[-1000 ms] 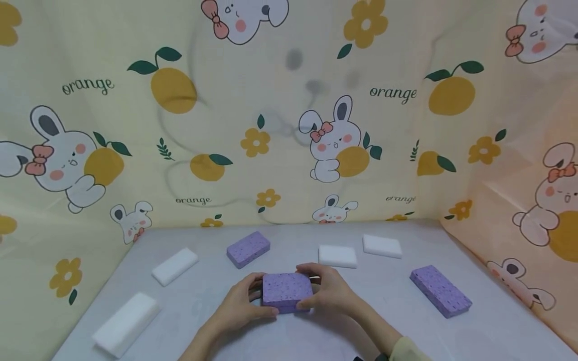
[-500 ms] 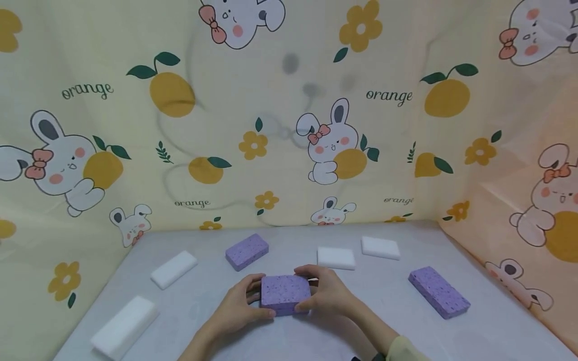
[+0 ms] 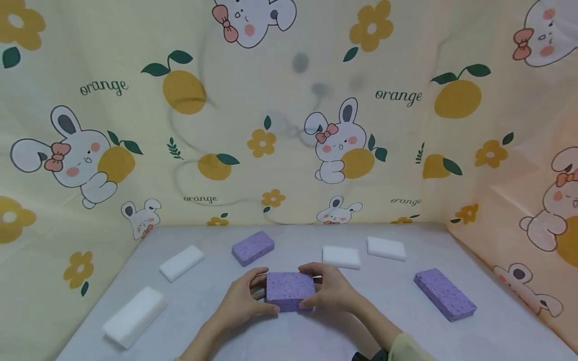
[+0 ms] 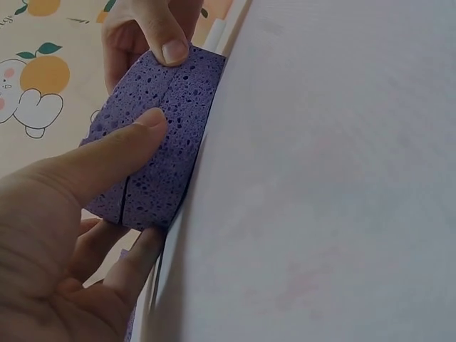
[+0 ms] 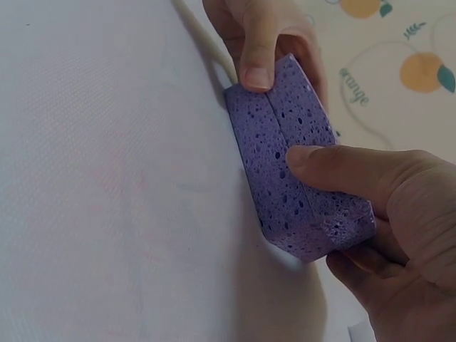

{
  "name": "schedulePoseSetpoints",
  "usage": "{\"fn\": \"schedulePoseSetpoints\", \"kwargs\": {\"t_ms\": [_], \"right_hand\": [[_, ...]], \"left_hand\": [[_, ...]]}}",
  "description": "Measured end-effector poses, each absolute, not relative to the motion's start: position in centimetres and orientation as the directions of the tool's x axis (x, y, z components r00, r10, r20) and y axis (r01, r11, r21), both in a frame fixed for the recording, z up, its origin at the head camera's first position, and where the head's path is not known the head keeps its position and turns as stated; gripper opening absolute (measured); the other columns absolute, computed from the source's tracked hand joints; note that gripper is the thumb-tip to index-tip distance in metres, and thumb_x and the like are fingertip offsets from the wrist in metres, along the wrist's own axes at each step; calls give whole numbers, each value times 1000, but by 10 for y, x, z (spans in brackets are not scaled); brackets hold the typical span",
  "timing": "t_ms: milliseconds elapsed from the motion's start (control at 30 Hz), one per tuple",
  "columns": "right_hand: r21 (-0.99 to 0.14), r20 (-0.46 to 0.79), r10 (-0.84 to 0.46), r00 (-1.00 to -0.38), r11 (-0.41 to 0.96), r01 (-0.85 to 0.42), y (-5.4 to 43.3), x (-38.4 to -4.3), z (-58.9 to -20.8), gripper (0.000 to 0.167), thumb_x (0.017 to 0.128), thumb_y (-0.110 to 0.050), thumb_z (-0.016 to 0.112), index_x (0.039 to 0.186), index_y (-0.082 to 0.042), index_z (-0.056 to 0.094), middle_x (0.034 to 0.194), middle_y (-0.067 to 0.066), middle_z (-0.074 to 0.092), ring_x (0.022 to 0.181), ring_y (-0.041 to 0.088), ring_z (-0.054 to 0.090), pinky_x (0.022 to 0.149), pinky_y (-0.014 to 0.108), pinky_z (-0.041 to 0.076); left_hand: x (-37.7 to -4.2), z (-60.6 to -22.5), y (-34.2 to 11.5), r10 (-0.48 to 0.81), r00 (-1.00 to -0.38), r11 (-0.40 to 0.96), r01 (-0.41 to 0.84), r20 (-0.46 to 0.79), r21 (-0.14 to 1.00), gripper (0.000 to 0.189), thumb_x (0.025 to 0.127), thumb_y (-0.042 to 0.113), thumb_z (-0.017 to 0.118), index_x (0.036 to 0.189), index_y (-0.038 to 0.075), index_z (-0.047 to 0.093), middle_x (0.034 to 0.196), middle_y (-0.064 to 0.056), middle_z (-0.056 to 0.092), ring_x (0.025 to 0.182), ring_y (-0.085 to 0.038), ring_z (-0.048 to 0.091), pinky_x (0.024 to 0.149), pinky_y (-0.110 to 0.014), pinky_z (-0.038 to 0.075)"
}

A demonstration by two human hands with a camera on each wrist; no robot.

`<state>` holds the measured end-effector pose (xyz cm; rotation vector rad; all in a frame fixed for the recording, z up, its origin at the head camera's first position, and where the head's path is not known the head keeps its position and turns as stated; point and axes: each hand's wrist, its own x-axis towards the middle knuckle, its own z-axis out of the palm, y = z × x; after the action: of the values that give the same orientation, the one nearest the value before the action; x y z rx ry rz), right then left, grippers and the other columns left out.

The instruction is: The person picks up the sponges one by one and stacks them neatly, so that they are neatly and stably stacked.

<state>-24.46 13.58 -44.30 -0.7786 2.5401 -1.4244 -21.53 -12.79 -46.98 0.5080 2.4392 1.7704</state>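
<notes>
Two purple speckled sponges lie flat, one on the other, at the middle front of the table. The head view shows mostly the upper sponge. A seam between it and the lower sponge appears in both wrist views. My left hand grips the stack at its left end, thumb on the near side and fingers round the end. At the right end my right hand holds it likewise, its thumb pressed on the near face. The stack's edges look roughly lined up. Its underside is hidden.
A purple sponge lies behind the stack to the left, another purple sponge to the right. White blocks lie at left, one far and one near. Two more, a white block and its neighbour, lie at back right.
The head view has shifted a little, so the whole scene sits slightly further right. Both hands keep their grip on the stacked sponges, which stay in the same place on the table.
</notes>
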Motion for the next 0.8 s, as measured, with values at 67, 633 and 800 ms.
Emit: {"fn": "schedulePoseSetpoints", "kwargs": {"t_ms": [67, 633, 800], "right_hand": [[-822, 140, -493, -858, 426, -379, 137, -246, -443, 79, 60, -12, 93, 129, 0, 58, 124, 11, 61, 112, 29, 59, 94, 33, 52], [-844, 132, -476, -869, 407, -351, 143, -246, -440, 78, 57, -5, 92, 127, 5, 58, 120, 12, 62, 106, 30, 62, 91, 33, 54], [-868, 112, -490, -865, 375, -325, 137, -246, -441, 78, 58, -6, 93, 127, 6, 58, 122, 13, 62, 107, 30, 61, 90, 32, 55]], "left_hand": [[-216, -468, -128, 318, -940, 279, 217, 123, 935, 97, 65, 27, 93, 143, 0, 42, 135, -15, 57, 120, -29, 57, 98, -36, 50], [-180, -423, -202, 203, -949, 392, 306, 243, 868, 66, 75, 23, 88, 131, 6, 56, 122, -10, 65, 117, -33, 58, 95, -31, 52], [-161, -417, -251, 37, -964, 564, 237, 263, 791, 63, 74, 29, 88, 126, 9, 60, 118, -3, 68, 112, -26, 61, 90, -34, 55]]}}
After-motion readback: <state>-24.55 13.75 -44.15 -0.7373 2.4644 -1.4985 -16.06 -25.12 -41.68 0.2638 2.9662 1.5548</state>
